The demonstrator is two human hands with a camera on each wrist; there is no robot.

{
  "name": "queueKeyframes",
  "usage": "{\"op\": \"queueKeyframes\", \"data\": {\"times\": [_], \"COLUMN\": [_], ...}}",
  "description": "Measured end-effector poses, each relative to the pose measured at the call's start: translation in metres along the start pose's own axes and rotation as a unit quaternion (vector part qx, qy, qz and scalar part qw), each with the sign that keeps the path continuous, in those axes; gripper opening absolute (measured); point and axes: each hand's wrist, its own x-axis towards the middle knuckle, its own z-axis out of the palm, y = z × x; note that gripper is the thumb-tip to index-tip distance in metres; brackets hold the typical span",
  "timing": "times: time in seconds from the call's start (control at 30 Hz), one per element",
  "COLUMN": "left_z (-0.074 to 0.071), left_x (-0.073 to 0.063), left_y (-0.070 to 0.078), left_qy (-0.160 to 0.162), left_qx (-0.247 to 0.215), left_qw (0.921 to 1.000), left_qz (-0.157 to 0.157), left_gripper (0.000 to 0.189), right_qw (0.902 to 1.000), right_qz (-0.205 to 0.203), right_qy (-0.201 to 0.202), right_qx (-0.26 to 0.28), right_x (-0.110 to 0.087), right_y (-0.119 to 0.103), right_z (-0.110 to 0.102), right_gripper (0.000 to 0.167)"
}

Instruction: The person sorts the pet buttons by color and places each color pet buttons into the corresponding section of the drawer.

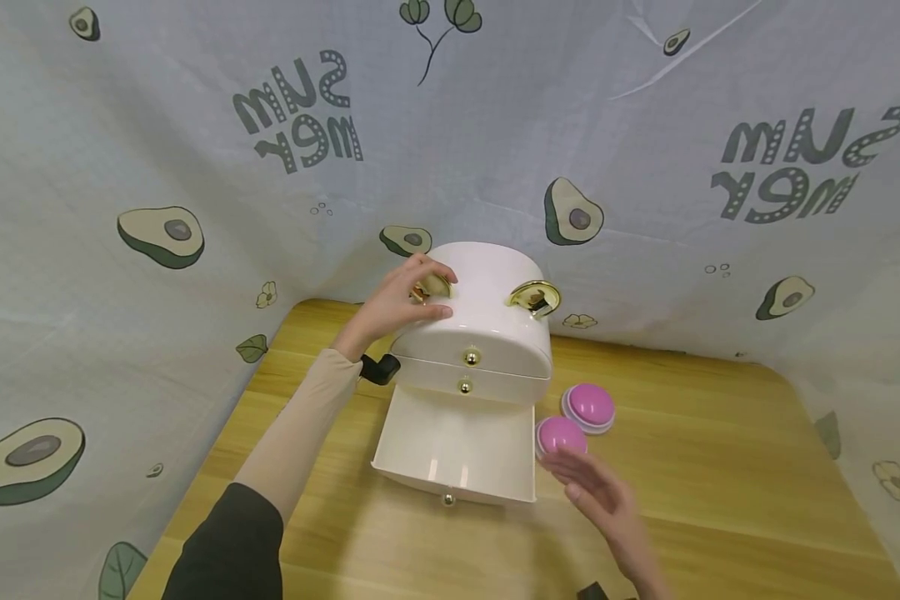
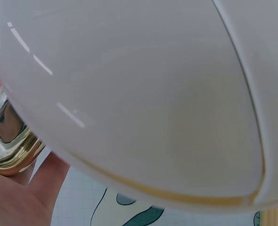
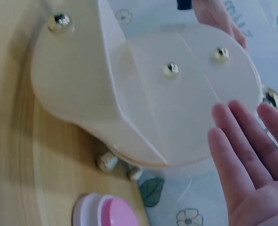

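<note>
A white bear-shaped storage box (image 1: 487, 333) with gold knobs stands on the table, its bottom drawer (image 1: 457, 442) pulled out. The part of the drawer's inside in view holds nothing. My left hand (image 1: 399, 302) grips the gold ear (image 1: 433, 287) on the box's left, thumb and fingers curled around it. The same ear (image 2: 9, 132) shows against the palm in the left wrist view. My right hand (image 1: 596, 496), slightly blurred, hovers right of the drawer with fingers extended and nothing held. Beside it are two pink domed round items (image 1: 591, 405) with pale bases, one partly behind the fingertips.
The other gold ear (image 1: 536, 297) sticks out at the box's right. A wooden table (image 1: 720, 467) carries everything. Behind it hangs a pale cloth (image 1: 480, 150) printed with avocados and lettering. Short gold legs (image 3: 107, 161) hold up the box.
</note>
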Motion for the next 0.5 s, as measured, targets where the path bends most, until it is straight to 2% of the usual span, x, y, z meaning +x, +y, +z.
{"op": "queueKeyframes", "data": {"times": [0.13,0.3,0.4,0.5], "left_z": [0.000,0.000,0.000,0.000], "left_x": [0.000,0.000,0.000,0.000], "left_y": [0.000,0.000,0.000,0.000], "left_qy": [-0.001,-0.001,-0.001,-0.002], "left_qx": [-0.005,-0.004,-0.006,-0.008], "left_qw": [1.0000,1.0000,1.0000,0.9999], "left_qz": [0.000,0.000,-0.002,-0.006], "left_gripper": [0.037,0.037,0.037,0.037], "right_qw": [0.9968,0.9859,0.9797,0.9750], "right_qz": [-0.010,-0.016,0.010,0.053], "right_qy": [0.079,0.166,0.200,0.213], "right_qx": [-0.002,0.011,-0.004,-0.032], "right_x": [0.001,0.001,0.000,-0.001], "right_y": [0.004,0.012,0.020,0.028], "right_z": [-0.013,-0.019,-0.021,-0.025], "right_gripper": [0.047,0.053,0.057,0.061]}}
